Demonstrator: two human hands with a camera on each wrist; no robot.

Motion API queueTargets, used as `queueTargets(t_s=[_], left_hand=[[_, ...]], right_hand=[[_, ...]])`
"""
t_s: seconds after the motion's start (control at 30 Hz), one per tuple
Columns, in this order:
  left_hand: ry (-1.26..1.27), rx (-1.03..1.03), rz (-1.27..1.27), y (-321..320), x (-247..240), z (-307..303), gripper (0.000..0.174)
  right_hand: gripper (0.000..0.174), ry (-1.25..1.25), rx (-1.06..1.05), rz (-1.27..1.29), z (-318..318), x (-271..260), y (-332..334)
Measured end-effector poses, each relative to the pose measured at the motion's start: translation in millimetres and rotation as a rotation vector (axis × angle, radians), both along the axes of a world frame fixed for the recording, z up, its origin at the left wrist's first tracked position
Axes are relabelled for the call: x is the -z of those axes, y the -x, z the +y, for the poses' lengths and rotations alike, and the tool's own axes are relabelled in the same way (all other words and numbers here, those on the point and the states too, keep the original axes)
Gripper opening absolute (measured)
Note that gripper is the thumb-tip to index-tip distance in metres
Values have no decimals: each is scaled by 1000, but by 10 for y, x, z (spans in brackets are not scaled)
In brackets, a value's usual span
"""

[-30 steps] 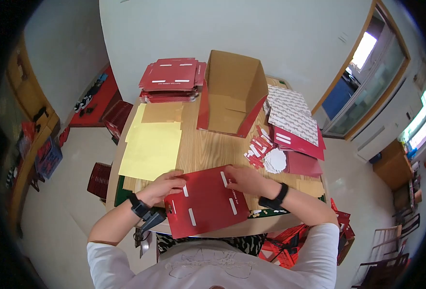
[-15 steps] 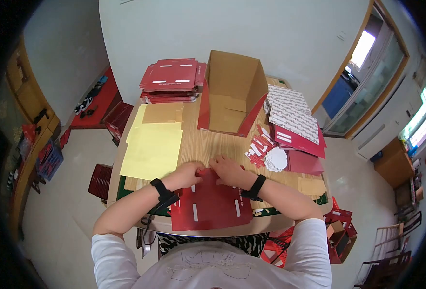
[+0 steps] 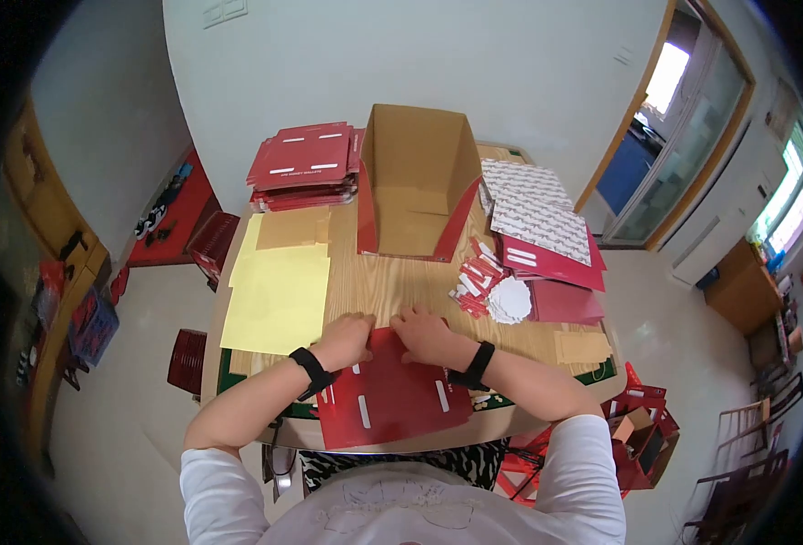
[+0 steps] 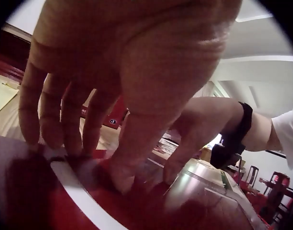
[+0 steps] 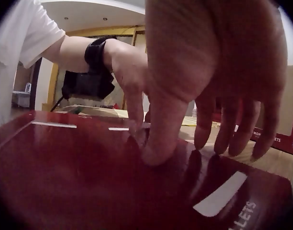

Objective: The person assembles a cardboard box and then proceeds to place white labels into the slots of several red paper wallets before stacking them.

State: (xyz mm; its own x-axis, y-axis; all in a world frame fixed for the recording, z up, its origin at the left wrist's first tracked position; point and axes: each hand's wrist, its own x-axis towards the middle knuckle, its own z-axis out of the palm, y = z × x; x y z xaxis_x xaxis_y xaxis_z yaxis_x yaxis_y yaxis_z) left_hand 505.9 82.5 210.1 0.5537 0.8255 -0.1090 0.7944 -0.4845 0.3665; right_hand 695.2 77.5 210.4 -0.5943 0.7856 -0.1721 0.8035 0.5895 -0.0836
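Observation:
A flat red cardboard sheet [image 3: 401, 404] with white slots lies at the near edge of the table, partly over that edge. My left hand [image 3: 345, 340] is at its far left part; in the left wrist view the fingers point down at the sheet's edge and the thumb presses on its glossy face. Close beside it, my right hand [image 3: 426, 337] touches the far edge the same way, its fingertips [image 5: 223, 146] right at the rim and the thumb flat on the sheet. The fingers of both hands look fairly straight. Each wrist wears a black strap.
An upright open cardboard box [image 3: 415, 218] stands mid-table. Stacked red cardboard pieces [image 3: 306, 159] are left of it; yellow sheets [image 3: 279, 304] lie nearer. On the right are patterned sheets [image 3: 542, 222], small red-and-white strips [image 3: 478, 282] and a stack of white scalloped discs [image 3: 510, 300].
Both hands have moved from the sheet's left and right sides to its far edge, closer together. The sheet has turned slightly, its edges now squarer to the table.

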Motion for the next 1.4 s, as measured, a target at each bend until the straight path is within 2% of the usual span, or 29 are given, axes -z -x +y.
queueTargets(t_s=[0.2,0.4,0.5,0.77,0.9,1.0,1.2,1.4], left_hand=[[-15,44,-15,30,8,26,34],[59,16,-46,16,-18,20,31],[68,-10,-23,9,-12,23,30],[-309,72,122,-84,228,-86,28],[-301,30,162,-127,96,-212,27],[-256,6,158,-137,67,-248,26],[-266,-1,77,-114,91,-252,22],[-439,35,132,-141,91,-343,14]], right_hand=[[63,-3,-31,86,13,30,-36],[42,-30,-73,207,64,181,-96],[24,-15,-95,250,63,125,-128],[21,-167,-184,160,-7,153,-58],[31,-166,-187,199,-123,115,-125],[25,-158,-83,262,-214,102,-153],[13,-127,-115,149,-232,84,-193],[15,-172,-139,92,-370,97,-217]])
